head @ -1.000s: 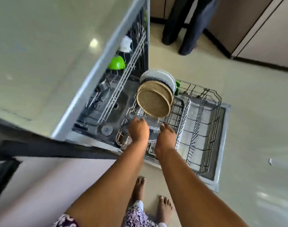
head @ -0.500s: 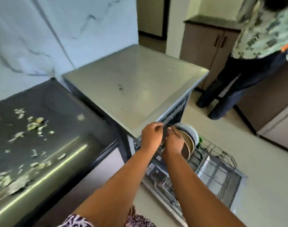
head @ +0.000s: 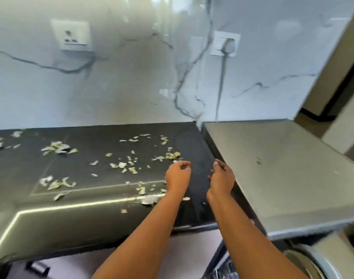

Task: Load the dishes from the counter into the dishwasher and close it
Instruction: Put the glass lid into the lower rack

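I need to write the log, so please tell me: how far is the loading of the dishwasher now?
Done: plates stand in the open dishwasher at bottom right. In hand: nothing; the left hand and right hand hover empty over the dark counter, which shows only scraps, no dishes. Left: closing the dishwasher.

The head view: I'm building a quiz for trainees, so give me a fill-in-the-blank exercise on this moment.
1. Both hands, the left hand and the right hand, hold ____.
2. The scraps lie scattered on the ____ counter.
3. A cord runs down the wall from the ____ socket.

Missing: nothing; dark; right
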